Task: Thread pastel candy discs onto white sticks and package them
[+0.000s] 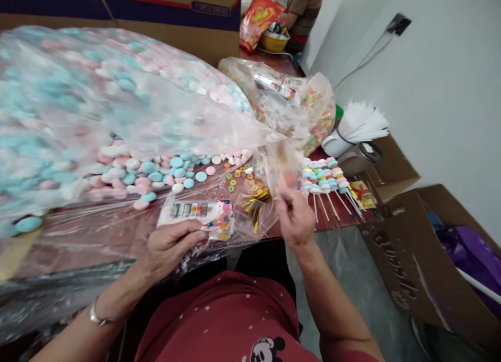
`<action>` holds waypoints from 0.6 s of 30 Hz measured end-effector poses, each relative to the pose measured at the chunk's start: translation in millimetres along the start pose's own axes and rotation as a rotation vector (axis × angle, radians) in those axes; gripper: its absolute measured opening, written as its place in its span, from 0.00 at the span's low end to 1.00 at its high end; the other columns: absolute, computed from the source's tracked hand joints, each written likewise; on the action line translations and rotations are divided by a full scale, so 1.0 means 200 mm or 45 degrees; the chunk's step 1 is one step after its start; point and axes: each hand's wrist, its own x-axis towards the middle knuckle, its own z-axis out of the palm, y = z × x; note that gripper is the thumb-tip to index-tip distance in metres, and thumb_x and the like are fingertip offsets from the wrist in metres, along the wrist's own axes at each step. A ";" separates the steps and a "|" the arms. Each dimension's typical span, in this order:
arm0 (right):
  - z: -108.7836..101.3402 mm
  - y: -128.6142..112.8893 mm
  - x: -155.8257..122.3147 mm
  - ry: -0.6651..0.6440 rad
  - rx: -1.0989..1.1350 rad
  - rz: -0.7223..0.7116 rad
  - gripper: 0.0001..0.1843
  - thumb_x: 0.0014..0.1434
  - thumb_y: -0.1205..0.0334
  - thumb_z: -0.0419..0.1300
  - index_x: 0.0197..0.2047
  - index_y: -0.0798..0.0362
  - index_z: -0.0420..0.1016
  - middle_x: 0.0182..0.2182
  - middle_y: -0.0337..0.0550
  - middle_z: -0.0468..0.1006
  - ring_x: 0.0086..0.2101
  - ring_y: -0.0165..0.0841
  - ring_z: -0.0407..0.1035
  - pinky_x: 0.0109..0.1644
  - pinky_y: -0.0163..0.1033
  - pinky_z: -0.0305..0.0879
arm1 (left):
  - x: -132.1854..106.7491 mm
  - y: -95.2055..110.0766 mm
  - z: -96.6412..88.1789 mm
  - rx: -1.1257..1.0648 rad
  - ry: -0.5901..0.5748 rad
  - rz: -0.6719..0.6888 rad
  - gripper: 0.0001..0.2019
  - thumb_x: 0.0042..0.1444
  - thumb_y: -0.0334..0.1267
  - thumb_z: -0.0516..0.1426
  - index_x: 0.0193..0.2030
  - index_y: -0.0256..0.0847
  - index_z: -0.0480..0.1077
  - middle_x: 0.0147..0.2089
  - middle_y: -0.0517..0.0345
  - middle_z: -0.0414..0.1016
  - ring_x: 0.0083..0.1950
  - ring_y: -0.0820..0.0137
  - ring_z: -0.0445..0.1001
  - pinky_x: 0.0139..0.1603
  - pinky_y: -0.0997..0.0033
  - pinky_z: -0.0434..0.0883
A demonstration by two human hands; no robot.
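Observation:
My left hand (172, 247) is at the table's front edge, its thumb and fingers closed on the lower edge of a printed plastic bag (195, 212). The bag lies flat, white with coloured shapes at one end. My right hand (294, 216) pinches a clear plastic bag (278, 158), blurred and raised above the table. Between the hands lie gold twist ties (256, 201) on clear plastic. Small coloured candy rings (231, 182) are scattered just behind them. Right of my right hand, several marshmallow skewers (323, 175) on white sticks lie in a row.
A huge clear bag of pastel marshmallows (117, 91) covers the left, spilling some forward. Behind stand a bag of candy rings (313, 106) and a large carton (176, 38). White sticks (362, 123) fill a mug at right. Open cardboard boxes (407, 257) stand beyond the table's right end.

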 end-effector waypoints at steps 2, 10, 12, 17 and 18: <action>-0.09 0.13 0.00 0.071 -0.271 0.124 0.11 0.64 0.58 0.51 0.38 0.52 0.72 0.33 0.47 0.78 0.35 0.37 0.70 0.41 0.41 0.65 | -0.01 -0.01 0.00 -0.006 0.027 0.008 0.09 0.53 0.42 0.59 0.29 0.41 0.77 0.26 0.58 0.78 0.27 0.70 0.73 0.30 0.76 0.71; -0.18 0.30 -0.04 -0.212 -0.730 0.477 0.10 0.62 0.59 0.54 0.32 0.53 0.72 0.29 0.44 0.75 0.29 0.34 0.65 0.30 0.36 0.49 | 0.01 0.04 0.03 -0.027 -0.073 -0.058 0.12 0.53 0.45 0.59 0.27 0.40 0.76 0.23 0.59 0.76 0.25 0.70 0.71 0.26 0.76 0.70; -0.16 0.29 -0.03 -0.274 -0.785 0.524 0.09 0.61 0.62 0.55 0.30 0.52 0.72 0.28 0.44 0.75 0.26 0.32 0.64 0.29 0.37 0.44 | 0.01 0.05 0.02 -0.045 -0.078 -0.074 0.12 0.52 0.45 0.60 0.26 0.40 0.76 0.23 0.59 0.76 0.25 0.70 0.71 0.26 0.76 0.70; -0.17 0.32 -0.02 -0.071 -0.824 0.578 0.10 0.59 0.65 0.52 0.30 0.53 0.73 0.22 0.43 0.71 0.23 0.33 0.61 0.28 0.38 0.44 | 0.00 0.04 0.00 -0.075 -0.092 -0.094 0.10 0.52 0.43 0.60 0.27 0.40 0.76 0.24 0.59 0.77 0.25 0.70 0.71 0.27 0.76 0.71; -0.18 0.34 -0.02 -0.005 -0.813 0.580 0.11 0.59 0.65 0.50 0.31 0.54 0.73 0.23 0.44 0.72 0.24 0.33 0.61 0.29 0.38 0.45 | 0.00 0.04 0.00 -0.078 -0.095 -0.099 0.10 0.52 0.43 0.60 0.27 0.40 0.76 0.24 0.59 0.76 0.25 0.71 0.71 0.27 0.76 0.70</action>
